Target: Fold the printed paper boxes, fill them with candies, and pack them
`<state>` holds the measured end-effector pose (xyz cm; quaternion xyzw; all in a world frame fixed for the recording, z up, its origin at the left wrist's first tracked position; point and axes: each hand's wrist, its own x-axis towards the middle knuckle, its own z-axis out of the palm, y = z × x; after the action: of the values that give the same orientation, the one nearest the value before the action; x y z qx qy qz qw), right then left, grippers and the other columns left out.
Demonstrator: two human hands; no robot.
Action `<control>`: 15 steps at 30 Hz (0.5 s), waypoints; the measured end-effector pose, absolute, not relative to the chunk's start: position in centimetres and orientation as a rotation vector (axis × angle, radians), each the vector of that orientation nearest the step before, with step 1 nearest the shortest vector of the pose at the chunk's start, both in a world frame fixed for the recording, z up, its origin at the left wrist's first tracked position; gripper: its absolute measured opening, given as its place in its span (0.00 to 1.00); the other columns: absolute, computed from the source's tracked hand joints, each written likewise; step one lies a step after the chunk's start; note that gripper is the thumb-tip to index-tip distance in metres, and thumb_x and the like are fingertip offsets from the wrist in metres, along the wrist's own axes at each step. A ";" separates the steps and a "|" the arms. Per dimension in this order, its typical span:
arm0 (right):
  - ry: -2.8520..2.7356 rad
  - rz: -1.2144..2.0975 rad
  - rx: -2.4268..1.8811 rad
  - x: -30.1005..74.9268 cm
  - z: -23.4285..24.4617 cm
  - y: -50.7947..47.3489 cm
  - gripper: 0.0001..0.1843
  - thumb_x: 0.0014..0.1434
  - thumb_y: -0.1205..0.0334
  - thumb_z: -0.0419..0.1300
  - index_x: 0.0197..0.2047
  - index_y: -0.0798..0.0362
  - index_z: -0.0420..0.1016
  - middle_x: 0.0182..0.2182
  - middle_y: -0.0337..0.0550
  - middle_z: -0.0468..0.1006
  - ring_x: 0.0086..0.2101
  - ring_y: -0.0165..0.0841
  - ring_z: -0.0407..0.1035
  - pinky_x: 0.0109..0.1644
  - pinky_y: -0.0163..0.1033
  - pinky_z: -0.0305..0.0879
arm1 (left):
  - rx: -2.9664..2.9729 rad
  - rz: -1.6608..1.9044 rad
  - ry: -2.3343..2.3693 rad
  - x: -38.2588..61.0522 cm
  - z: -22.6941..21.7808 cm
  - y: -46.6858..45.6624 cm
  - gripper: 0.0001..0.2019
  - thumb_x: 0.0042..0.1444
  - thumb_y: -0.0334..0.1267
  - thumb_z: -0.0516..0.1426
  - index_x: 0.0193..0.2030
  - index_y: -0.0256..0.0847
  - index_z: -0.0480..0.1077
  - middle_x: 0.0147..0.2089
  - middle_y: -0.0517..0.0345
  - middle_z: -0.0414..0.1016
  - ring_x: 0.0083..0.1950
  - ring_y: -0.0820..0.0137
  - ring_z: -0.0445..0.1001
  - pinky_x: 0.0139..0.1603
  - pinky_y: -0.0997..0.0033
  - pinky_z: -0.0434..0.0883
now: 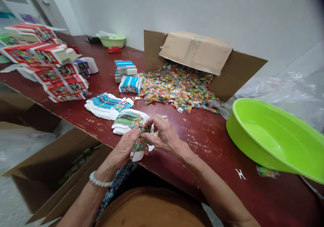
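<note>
Between my two hands is a small green printed candy box [139, 145], with a white flap sticking out at its lower end. My left hand [126, 144] grips it from the left side, thumb on the printed face. The fingers of my right hand [163, 135] close on its upper end. Just beyond lies a fanned row of flat green boxes [126, 119], and behind it a similar row of blue boxes [107, 105]. A heap of small wrapped candy packets [174, 88] spills from a cardboard carton [197, 51] towards me.
Stacked red boxes [60, 71] stand at the left, with bundled blue boxes [130, 84] near the heap. A big green basin [273, 135] sits at the right, one packet [267, 171] by its rim. Below the table edge is an open carton [50, 166]. A pale green bowl [113, 41] stands at the back.
</note>
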<state>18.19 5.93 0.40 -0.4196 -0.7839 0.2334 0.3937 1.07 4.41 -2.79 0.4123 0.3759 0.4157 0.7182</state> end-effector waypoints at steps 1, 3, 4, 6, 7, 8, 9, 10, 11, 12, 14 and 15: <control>-1.977 0.675 -1.077 18.5 0.3 6.0 0.11 0.56 0.58 0.67 0.36 0.51 0.69 0.32 0.38 0.73 0.32 0.32 0.67 0.36 0.36 0.63 | 0.926 0.879 0.831 1.0 -2.7 4.3 0.28 0.55 0.59 0.61 0.53 0.39 0.72 0.28 0.55 0.79 0.23 0.68 0.75 0.23 0.73 0.69; -1.975 0.837 -1.062 19.3 0.2 6.2 0.11 0.56 0.58 0.67 0.34 0.50 0.67 0.30 0.35 0.72 0.30 0.30 0.66 0.32 0.34 0.61 | 0.944 0.822 0.818 0.8 -2.5 4.1 0.30 0.55 0.57 0.61 0.59 0.40 0.69 0.29 0.54 0.79 0.23 0.67 0.75 0.22 0.74 0.68; -2.004 0.906 -1.028 19.7 0.2 6.4 0.12 0.56 0.58 0.67 0.35 0.50 0.67 0.30 0.35 0.72 0.30 0.30 0.66 0.33 0.33 0.60 | 0.950 0.798 0.806 0.8 -2.5 4.0 0.31 0.56 0.56 0.61 0.61 0.41 0.67 0.30 0.55 0.79 0.24 0.68 0.76 0.23 0.74 0.68; -2.109 0.995 -0.948 20.4 0.3 6.6 0.13 0.55 0.58 0.67 0.36 0.51 0.66 0.30 0.34 0.72 0.31 0.29 0.66 0.33 0.33 0.60 | 0.966 0.730 0.770 0.8 -2.7 3.7 0.32 0.57 0.53 0.62 0.65 0.43 0.64 0.32 0.55 0.79 0.25 0.68 0.76 0.25 0.74 0.69; -2.166 1.029 -0.925 20.6 0.3 6.7 0.13 0.55 0.58 0.67 0.36 0.51 0.66 0.30 0.34 0.71 0.30 0.29 0.65 0.33 0.33 0.60 | 0.977 0.693 0.746 0.8 -2.9 3.6 0.32 0.58 0.52 0.62 0.66 0.43 0.63 0.33 0.54 0.79 0.25 0.68 0.76 0.26 0.73 0.70; -2.206 1.065 -0.919 20.7 0.3 6.7 0.14 0.55 0.57 0.67 0.35 0.51 0.65 0.29 0.33 0.70 0.29 0.28 0.64 0.32 0.32 0.58 | 0.989 0.666 0.726 0.9 -3.1 3.5 0.31 0.58 0.51 0.62 0.66 0.43 0.63 0.34 0.53 0.80 0.26 0.68 0.77 0.27 0.72 0.71; -2.223 1.095 -0.925 20.8 0.4 6.7 0.14 0.55 0.56 0.67 0.35 0.51 0.64 0.28 0.32 0.69 0.29 0.28 0.63 0.30 0.32 0.57 | 1.002 0.648 0.712 1.0 -3.3 3.5 0.31 0.58 0.50 0.62 0.65 0.42 0.63 0.34 0.52 0.80 0.27 0.67 0.77 0.29 0.71 0.72; -2.220 1.105 -0.941 20.7 0.4 6.6 0.15 0.55 0.56 0.66 0.35 0.51 0.64 0.28 0.32 0.68 0.28 0.28 0.63 0.30 0.32 0.57 | 1.016 0.649 0.701 1.1 -3.4 3.4 0.30 0.58 0.49 0.62 0.64 0.42 0.64 0.35 0.51 0.80 0.28 0.67 0.77 0.29 0.71 0.72; -2.207 1.096 -0.962 20.6 0.3 6.4 0.15 0.55 0.56 0.66 0.36 0.51 0.64 0.28 0.32 0.69 0.28 0.28 0.63 0.30 0.32 0.57 | 1.026 0.661 0.694 1.1 -3.5 3.3 0.29 0.58 0.49 0.62 0.64 0.42 0.64 0.35 0.51 0.80 0.28 0.67 0.77 0.30 0.71 0.72; -2.186 1.083 -0.980 20.4 0.3 6.1 0.15 0.55 0.58 0.66 0.37 0.51 0.63 0.29 0.32 0.69 0.29 0.28 0.64 0.30 0.32 0.57 | 1.030 0.673 0.695 1.2 -3.5 3.3 0.30 0.57 0.48 0.63 0.64 0.42 0.64 0.36 0.52 0.80 0.28 0.68 0.77 0.30 0.71 0.72; -2.130 1.072 -1.002 20.1 0.2 5.6 0.15 0.54 0.61 0.67 0.39 0.50 0.63 0.29 0.33 0.71 0.30 0.29 0.66 0.31 0.32 0.59 | 1.021 0.672 0.710 1.1 -3.4 3.2 0.34 0.56 0.47 0.64 0.68 0.45 0.60 0.36 0.53 0.79 0.29 0.68 0.77 0.31 0.71 0.72; -2.105 1.091 -0.999 20.0 0.1 5.4 0.16 0.54 0.62 0.67 0.40 0.50 0.63 0.30 0.33 0.72 0.31 0.30 0.68 0.32 0.32 0.61 | 1.006 0.658 0.717 1.0 -3.2 3.1 0.37 0.56 0.47 0.64 0.69 0.45 0.57 0.35 0.53 0.79 0.29 0.68 0.77 0.31 0.71 0.73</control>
<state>20.03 5.37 0.13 -0.3728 -0.7852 0.4072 0.2805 0.99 3.13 -3.21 0.4629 0.3298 0.3028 0.7650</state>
